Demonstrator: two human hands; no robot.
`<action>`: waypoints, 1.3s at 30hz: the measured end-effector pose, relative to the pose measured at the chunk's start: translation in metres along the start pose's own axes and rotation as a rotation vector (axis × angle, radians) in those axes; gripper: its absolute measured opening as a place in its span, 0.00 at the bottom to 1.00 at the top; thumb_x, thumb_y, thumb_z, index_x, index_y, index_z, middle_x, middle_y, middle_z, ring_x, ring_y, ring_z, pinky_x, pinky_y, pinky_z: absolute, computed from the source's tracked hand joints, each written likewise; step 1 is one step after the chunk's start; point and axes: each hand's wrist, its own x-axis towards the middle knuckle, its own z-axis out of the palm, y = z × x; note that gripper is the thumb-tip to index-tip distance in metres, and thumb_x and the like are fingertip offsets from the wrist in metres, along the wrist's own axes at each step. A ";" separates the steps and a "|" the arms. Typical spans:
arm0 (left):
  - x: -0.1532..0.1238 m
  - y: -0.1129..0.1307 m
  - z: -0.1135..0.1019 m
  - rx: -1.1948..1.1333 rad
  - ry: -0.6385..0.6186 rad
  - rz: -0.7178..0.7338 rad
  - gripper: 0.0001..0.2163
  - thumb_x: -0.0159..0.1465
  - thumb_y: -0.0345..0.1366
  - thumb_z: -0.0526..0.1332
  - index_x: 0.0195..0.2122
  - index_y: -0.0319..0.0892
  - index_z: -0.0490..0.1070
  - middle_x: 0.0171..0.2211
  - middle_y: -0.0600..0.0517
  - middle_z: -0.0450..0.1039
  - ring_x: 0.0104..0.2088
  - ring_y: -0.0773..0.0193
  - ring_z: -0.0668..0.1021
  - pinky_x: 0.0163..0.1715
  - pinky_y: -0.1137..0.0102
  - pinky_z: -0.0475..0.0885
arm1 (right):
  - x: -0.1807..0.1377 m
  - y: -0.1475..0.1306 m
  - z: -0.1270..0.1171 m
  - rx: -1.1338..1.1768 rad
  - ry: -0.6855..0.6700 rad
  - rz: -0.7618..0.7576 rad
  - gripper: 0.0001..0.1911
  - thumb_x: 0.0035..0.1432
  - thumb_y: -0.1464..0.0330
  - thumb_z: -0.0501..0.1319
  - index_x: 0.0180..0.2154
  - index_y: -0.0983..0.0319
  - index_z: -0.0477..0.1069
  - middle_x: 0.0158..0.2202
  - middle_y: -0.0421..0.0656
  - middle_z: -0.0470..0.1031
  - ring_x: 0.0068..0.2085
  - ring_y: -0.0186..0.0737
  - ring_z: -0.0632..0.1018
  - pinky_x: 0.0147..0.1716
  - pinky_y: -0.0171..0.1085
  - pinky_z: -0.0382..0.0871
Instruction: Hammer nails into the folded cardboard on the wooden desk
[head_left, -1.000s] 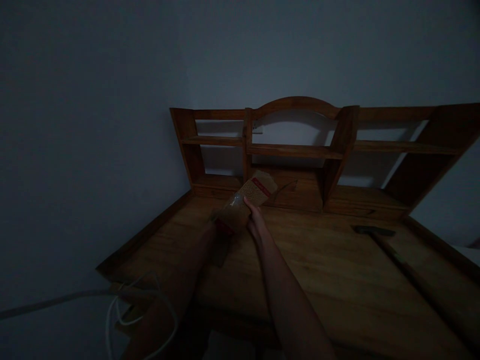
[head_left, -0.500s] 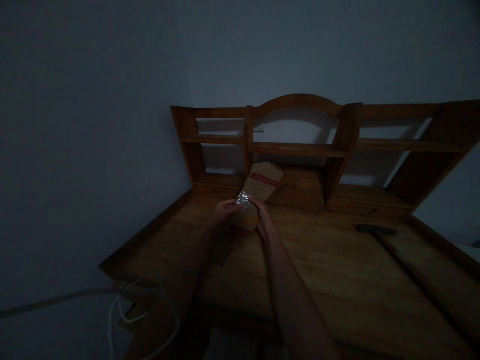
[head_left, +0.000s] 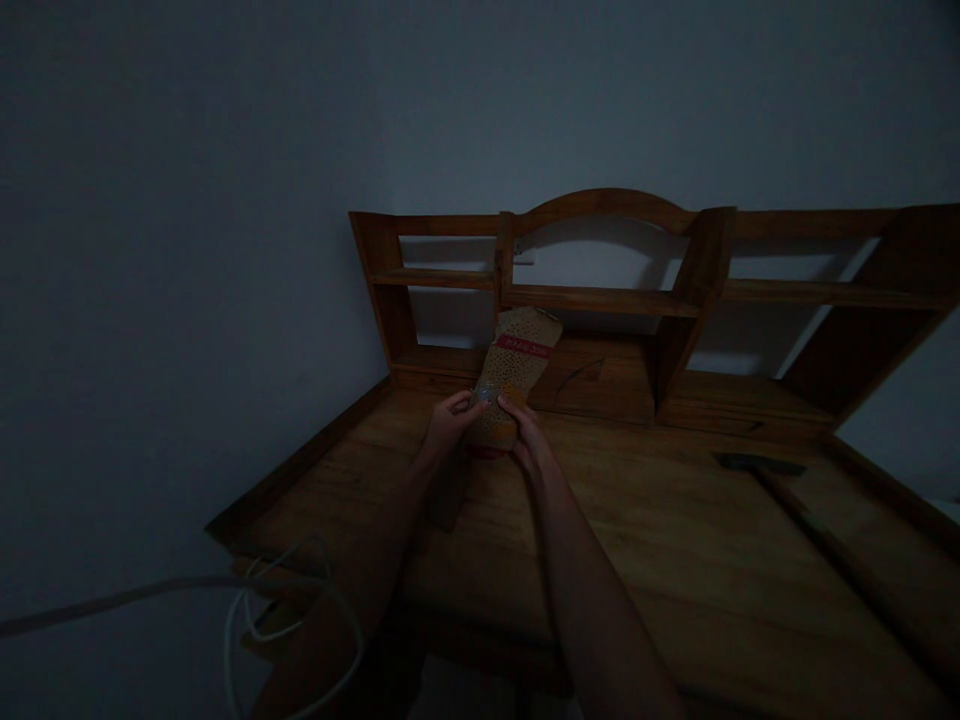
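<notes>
A brown bag with a dark speckled print and a red lettered band is held tilted above the wooden desk. My left hand grips its lower left edge, thumb on the front beside a shiny clear patch. On the lower right side my right hand is closed around the bag, its thumb pressing the front. The bag's bottom end shows between my wrists. Under my left forearm lies a dark flat piece, too dim to name.
A wooden shelf unit stands along the back of the desk against the wall. A long-handled tool with a dark head lies on the right. At the lower left a white cable loops near the desk's edge.
The bag is tipped a little more upright, and its shiny patch catches less light. Both hands keep their grip, with the right thumb slightly shifted. The view has moved slightly.
</notes>
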 end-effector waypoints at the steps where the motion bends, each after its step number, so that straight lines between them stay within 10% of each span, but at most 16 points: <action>1: 0.000 0.000 0.000 0.008 0.009 0.000 0.17 0.49 0.44 0.69 0.34 0.38 0.75 0.32 0.50 0.78 0.31 0.63 0.78 0.31 0.74 0.71 | 0.000 0.000 0.001 -0.002 -0.003 0.004 0.18 0.44 0.67 0.70 0.39 0.65 0.75 0.40 0.46 0.79 0.39 0.44 0.79 0.44 0.42 0.72; 39: 0.006 -0.013 -0.006 0.005 0.024 -0.071 0.23 0.44 0.46 0.70 0.38 0.36 0.77 0.31 0.48 0.79 0.32 0.59 0.79 0.34 0.69 0.74 | -0.004 -0.002 0.001 -0.017 -0.012 0.073 0.20 0.45 0.64 0.69 0.41 0.65 0.74 0.40 0.47 0.79 0.39 0.45 0.80 0.42 0.42 0.73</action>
